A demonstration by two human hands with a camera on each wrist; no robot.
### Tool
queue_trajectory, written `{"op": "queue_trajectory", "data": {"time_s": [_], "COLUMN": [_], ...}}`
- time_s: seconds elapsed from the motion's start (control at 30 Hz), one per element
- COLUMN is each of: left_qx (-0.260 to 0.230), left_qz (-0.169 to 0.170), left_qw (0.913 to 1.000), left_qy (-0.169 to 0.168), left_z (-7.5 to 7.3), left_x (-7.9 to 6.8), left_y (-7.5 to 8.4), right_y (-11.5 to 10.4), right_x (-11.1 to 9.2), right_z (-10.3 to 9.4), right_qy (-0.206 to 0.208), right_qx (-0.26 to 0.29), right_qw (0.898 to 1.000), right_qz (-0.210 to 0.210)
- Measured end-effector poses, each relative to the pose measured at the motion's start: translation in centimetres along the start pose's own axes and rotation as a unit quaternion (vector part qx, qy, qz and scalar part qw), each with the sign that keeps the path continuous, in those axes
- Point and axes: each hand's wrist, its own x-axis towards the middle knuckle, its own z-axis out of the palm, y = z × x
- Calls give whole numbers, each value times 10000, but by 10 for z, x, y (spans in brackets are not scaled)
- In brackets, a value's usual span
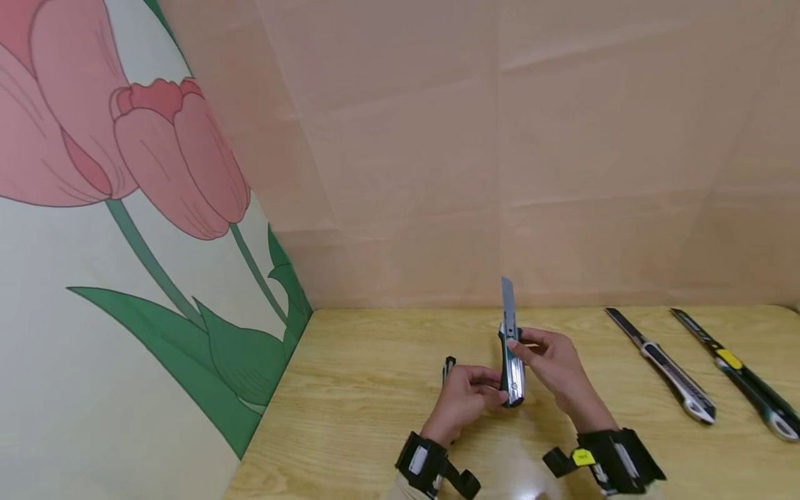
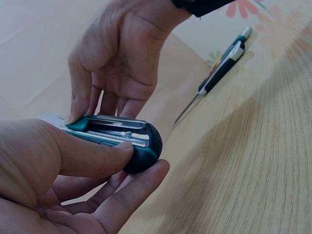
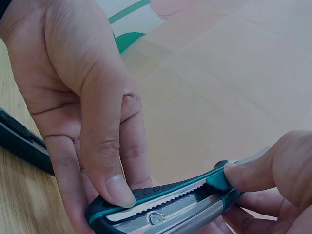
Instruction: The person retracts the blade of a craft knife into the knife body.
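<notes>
Both hands hold a teal, black and silver utility knife (image 1: pixel 512 375) above the table, its blade (image 1: pixel 508 302) extended and pointing away from me. My left hand (image 1: pixel 461 403) pinches the rounded butt end; in the left wrist view its thumb lies along the handle. From the other side my right hand (image 1: pixel 559 368) grips the handle near the blade. Its thumb presses the teal slider (image 3: pixel 218 180), seen in the right wrist view. A dark cutter (image 1: pixel 448 367) lies behind my left hand, mostly hidden by it.
Two more snap-off cutters lie on the wooden table (image 1: pixel 350 417) to the right: a white and black one (image 1: pixel 678 378) and a black one with a yellow part (image 1: pixel 744 378). A pinkish sheet (image 1: pixel 500 139) hangs behind, and a tulip-painted panel (image 1: pixel 125 347) stands at left.
</notes>
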Motion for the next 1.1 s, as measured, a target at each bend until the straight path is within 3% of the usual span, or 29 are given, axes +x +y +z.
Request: {"op": "queue_trajectory", "data": {"time_s": [0.57,1.1], "left_qx": [-113,-70], "left_qz": [26,-1], "left_qw": [9998,9999], "left_qy": [-180,-129], "left_z": [-2,-4], "left_x": [3,3], "left_y": [2,-3], "right_y": [-3,0], "right_x": [1,2], "right_z": [-2,1], "right_qy": [-110,-215], "right_qx": [107,184], "right_qw": [9998,9996], "right_qz": [92,-5]}}
